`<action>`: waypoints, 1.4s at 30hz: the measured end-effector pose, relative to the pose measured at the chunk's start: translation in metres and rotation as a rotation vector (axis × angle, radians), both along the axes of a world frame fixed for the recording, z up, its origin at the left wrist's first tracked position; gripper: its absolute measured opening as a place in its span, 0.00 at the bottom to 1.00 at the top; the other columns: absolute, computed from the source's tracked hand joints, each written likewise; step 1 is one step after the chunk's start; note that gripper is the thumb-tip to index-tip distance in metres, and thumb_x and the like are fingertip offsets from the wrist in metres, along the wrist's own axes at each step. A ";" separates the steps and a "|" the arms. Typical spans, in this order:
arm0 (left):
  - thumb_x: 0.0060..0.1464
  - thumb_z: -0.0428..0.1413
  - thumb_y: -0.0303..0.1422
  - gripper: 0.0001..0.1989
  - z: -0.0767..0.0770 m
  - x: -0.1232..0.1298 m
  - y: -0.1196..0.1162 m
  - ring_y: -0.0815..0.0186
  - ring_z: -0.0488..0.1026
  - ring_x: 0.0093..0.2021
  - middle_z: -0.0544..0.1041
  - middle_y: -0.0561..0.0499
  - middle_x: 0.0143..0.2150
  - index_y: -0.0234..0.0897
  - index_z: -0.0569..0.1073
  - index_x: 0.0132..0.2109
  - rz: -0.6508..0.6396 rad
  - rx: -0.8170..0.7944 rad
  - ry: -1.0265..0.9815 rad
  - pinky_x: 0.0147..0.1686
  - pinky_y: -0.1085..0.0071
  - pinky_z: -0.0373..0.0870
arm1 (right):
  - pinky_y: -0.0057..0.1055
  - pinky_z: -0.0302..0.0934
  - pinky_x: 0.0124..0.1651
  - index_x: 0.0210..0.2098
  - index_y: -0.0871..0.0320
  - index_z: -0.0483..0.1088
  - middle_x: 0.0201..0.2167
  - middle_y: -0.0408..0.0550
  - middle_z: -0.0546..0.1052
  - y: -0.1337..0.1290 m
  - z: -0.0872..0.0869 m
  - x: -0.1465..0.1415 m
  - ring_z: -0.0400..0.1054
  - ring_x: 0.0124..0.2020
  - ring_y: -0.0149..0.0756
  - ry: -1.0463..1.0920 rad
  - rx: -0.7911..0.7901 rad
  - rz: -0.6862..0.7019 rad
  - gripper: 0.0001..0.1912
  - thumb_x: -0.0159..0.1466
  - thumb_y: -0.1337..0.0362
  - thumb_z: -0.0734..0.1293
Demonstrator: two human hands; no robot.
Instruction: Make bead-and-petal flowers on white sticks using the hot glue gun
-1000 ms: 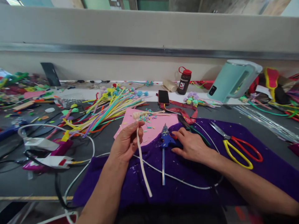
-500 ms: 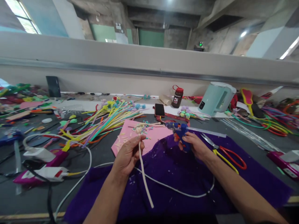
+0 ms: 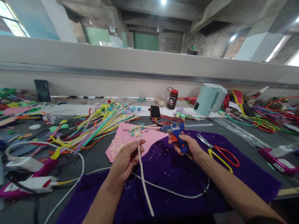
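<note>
Between the thumb and fingers of my left hand (image 3: 127, 157) is a cream fuzzy stem (image 3: 144, 183), its long end hanging toward me. A small cream cluster tops the stem just above my fingertips. My right hand (image 3: 187, 146) is wrapped round the grip of a blue hot glue gun (image 3: 174, 132) with an orange trigger. The gun's nozzle points left, a little apart from the cluster, and a clear glue stick (image 3: 201, 125) sticks out behind it. Under the hands lie a pink sheet (image 3: 121, 135) strewn with cut bits and a purple cloth (image 3: 161, 171).
Scissors (image 3: 218, 149) with red and yellow handles lie right of my right hand. A white cable (image 3: 170, 188) crosses the cloth. Bundled colourful stems (image 3: 102, 124) fill the left. Behind stand a phone (image 3: 155, 112), a red-lidded bottle (image 3: 173, 98) and a mint kettle (image 3: 209, 99).
The glue gun has turned slightly in my right hand, its nozzle now lower and its orange trigger in sight. The whole scene has shifted a little left as the view moved.
</note>
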State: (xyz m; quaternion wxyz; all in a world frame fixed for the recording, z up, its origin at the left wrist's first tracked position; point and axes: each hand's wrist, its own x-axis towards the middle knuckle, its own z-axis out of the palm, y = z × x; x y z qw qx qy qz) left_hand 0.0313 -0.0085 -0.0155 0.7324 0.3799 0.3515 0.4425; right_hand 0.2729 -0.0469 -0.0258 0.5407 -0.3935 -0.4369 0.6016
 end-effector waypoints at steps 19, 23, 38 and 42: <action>0.47 0.55 0.31 0.11 0.002 -0.026 0.012 0.82 0.56 0.13 0.68 0.55 0.21 0.30 0.72 0.38 0.182 -0.010 -0.203 0.09 0.86 0.52 | 0.24 0.53 0.18 0.41 0.61 0.68 0.22 0.46 0.74 -0.010 -0.002 -0.005 0.64 0.20 0.30 -0.282 -0.059 -0.060 0.19 0.58 0.54 0.60; 0.48 0.55 0.32 0.11 0.002 -0.022 0.009 0.82 0.56 0.13 0.69 0.55 0.22 0.29 0.72 0.39 0.154 -0.023 -0.172 0.09 0.85 0.53 | 0.27 0.56 0.29 0.39 0.60 0.68 0.24 0.44 0.73 -0.015 0.001 -0.007 0.65 0.28 0.33 -0.447 0.161 -0.104 0.14 0.59 0.58 0.60; 0.42 0.60 0.29 0.15 0.000 -0.023 0.008 0.81 0.62 0.17 0.71 0.53 0.25 0.31 0.73 0.40 0.124 0.016 -0.109 0.11 0.86 0.54 | 0.29 0.55 0.32 0.36 0.59 0.66 0.24 0.43 0.69 -0.024 0.001 -0.013 0.63 0.29 0.35 -0.678 0.279 -0.019 0.10 0.60 0.63 0.57; 0.41 0.61 0.30 0.13 -0.003 -0.020 0.008 0.82 0.61 0.15 0.70 0.55 0.23 0.31 0.73 0.37 0.141 0.013 -0.065 0.10 0.86 0.51 | 0.30 0.55 0.34 0.29 0.60 0.66 0.26 0.44 0.70 -0.025 0.000 -0.014 0.63 0.30 0.35 -0.715 0.296 -0.005 0.10 0.61 0.62 0.57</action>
